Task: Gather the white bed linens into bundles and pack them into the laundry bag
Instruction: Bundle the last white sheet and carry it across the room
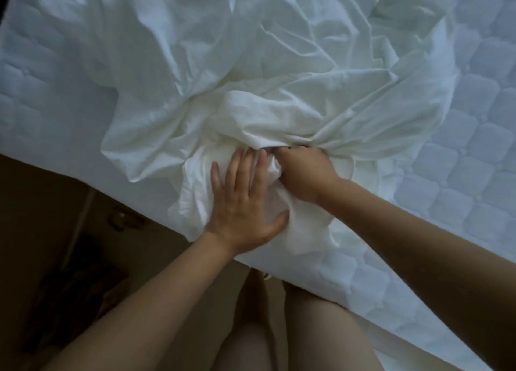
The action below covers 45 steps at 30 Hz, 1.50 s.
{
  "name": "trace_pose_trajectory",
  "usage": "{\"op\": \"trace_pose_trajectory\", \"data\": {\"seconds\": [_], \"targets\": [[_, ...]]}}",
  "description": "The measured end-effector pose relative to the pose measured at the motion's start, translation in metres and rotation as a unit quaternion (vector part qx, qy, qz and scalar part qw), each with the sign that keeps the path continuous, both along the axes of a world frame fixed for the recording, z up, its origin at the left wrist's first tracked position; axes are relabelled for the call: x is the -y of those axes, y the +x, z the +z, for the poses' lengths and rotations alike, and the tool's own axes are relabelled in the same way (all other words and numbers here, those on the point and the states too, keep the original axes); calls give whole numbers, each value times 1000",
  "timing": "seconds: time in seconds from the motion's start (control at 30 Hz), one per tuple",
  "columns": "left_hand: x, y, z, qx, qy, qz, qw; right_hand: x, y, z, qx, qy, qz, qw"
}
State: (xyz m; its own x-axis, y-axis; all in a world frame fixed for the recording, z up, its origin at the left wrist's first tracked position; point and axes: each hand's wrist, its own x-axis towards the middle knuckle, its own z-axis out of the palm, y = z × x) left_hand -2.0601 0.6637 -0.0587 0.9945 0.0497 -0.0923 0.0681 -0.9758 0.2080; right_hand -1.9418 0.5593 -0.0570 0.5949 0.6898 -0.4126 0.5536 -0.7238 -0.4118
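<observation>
A crumpled white bed sheet [251, 72] lies bunched across the middle of the quilted mattress [480, 153], its folds drawn toward the near edge. My right hand [304, 172] grips a gathered wad of the sheet in a fist, with creases fanning out from it. My left hand [240, 203] lies flat, fingers straight, pressing on the bunched sheet just left of the right fist. No laundry bag is in view.
The mattress edge [139, 200] runs diagonally from the left down to the lower right. Dim brown floor [42, 217] lies left of it, with dark indistinct objects [75, 292] on it. My legs [279, 328] stand against the bed edge.
</observation>
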Motion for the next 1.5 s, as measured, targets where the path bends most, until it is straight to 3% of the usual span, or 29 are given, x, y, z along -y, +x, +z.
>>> {"op": "trace_pose_trajectory", "data": {"seconds": [0.13, 0.3, 0.37, 0.47, 0.57, 0.63, 0.7, 0.77, 0.83, 0.87, 0.93, 1.0, 1.07, 1.17, 1.27, 1.37, 1.43, 1.5], "targets": [[-10, -4, 14, 37, 50, -87, 994, 8, 10, 39, -62, 45, -19, 997], [-44, 78, -13, 43, 159, -44, 985, 1, 19, 46, -106, 111, -156, 976], [-55, 115, -19, 3, 129, -60, 990, -2, 15, 41, -60, 104, -150, 981], [-65, 156, -4, -116, 43, -76, 989, 3, -9, 31, 95, 66, -40, 993], [-74, 190, 12, -272, -28, -58, 960, 4, -15, 3, 224, 36, 47, 973], [-79, 197, 21, -289, -80, -37, 953, -3, 13, -12, 288, 11, 36, 957], [-87, 186, 27, -221, -87, 20, 971, -16, 57, -17, 255, -22, 14, 967], [-86, 160, 32, -53, -11, 72, 996, -31, 94, -23, 167, -53, 14, 984], [-74, 132, 32, 79, 72, 1, 994, -41, 117, -26, 131, -65, 28, 989], [-68, 119, 23, 70, 112, -44, 990, -44, 124, -26, 128, -65, 37, 989], [-67, 113, 7, -39, 220, -89, 971, -47, 132, -23, 113, -63, 42, 991], [-76, 132, -8, -123, 273, -76, 951, -46, 130, -18, 104, -51, 23, 993], [-89, 156, -25, -169, 233, -49, 956, -41, 113, -16, 145, -24, -9, 989], [-96, 176, -26, -164, 221, -53, 960, -32, 78, -23, 228, 12, -30, 973], [-102, 183, -18, -105, 119, -78, 984, -31, 71, -32, 234, -106, 37, 966], [-101, 192, -5, -107, 54, 0, 993, -37, 92, -33, 253, -153, 13, 955], [-98, 190, 2, -107, 7, 35, 994, -37, 106, -30, 248, -114, 2, 962], [-96, 183, 13, -126, -37, 66, 989, -33, 117, -20, 183, -42, 6, 982]]}}
